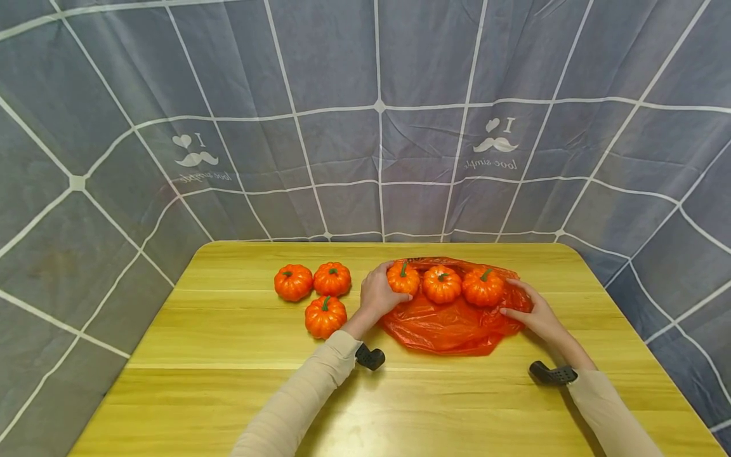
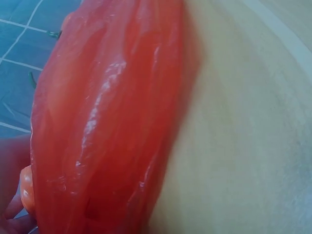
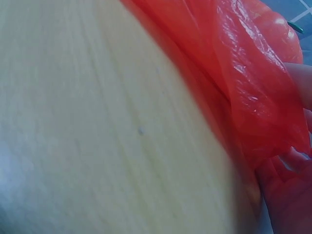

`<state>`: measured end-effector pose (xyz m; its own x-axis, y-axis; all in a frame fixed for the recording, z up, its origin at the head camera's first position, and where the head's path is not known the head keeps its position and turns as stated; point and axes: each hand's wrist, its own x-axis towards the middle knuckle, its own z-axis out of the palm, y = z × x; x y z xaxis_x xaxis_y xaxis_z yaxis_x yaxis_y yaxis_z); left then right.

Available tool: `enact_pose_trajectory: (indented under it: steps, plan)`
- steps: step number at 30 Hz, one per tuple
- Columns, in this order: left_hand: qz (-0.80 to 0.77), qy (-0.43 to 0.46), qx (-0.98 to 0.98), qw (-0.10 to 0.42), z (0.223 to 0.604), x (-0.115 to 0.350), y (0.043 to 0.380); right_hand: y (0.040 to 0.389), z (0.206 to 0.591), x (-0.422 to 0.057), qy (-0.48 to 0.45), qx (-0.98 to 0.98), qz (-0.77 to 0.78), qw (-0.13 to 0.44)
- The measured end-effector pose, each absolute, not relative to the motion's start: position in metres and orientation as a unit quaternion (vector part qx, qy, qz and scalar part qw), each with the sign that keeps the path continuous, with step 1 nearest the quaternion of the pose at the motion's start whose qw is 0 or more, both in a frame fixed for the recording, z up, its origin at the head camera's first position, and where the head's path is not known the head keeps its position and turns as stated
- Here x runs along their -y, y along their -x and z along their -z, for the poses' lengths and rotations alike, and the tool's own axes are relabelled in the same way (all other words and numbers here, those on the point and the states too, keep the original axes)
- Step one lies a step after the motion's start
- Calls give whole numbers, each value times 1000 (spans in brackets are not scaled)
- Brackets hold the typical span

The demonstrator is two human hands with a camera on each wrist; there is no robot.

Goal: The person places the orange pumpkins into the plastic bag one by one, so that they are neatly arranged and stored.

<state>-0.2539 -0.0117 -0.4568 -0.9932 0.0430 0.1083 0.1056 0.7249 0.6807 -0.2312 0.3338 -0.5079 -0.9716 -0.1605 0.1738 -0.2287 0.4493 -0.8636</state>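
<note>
A red plastic bag (image 1: 451, 327) lies spread on the table, with three small orange pumpkins in a row on or in its upper part. My left hand (image 1: 378, 293) grips the leftmost pumpkin (image 1: 403, 279), thumb at its front and fingers behind. Beside it sit the middle pumpkin (image 1: 441, 284) and the right pumpkin (image 1: 483, 285). At the bag's right edge, my right hand (image 1: 539, 317) holds the plastic between thumb and fingers. In the right wrist view, part of this hand (image 3: 292, 195) shows by the bag (image 3: 263, 97).
Left of the bag, three more pumpkins stand on the wooden table (image 1: 228, 343): one at far left (image 1: 294, 282), one beside it (image 1: 332, 279) and one nearer (image 1: 325, 317). A grey curtain (image 1: 342, 146) with white lines hangs behind and at both sides.
</note>
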Motion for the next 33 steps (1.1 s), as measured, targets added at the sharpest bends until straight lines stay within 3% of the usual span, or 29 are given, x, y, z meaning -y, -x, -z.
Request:
enact_pose_trajectory:
  steps: [33]
  plan:
    - [331, 24, 942, 50, 466, 2, 254, 232, 510, -333, -124, 836, -534, 30]
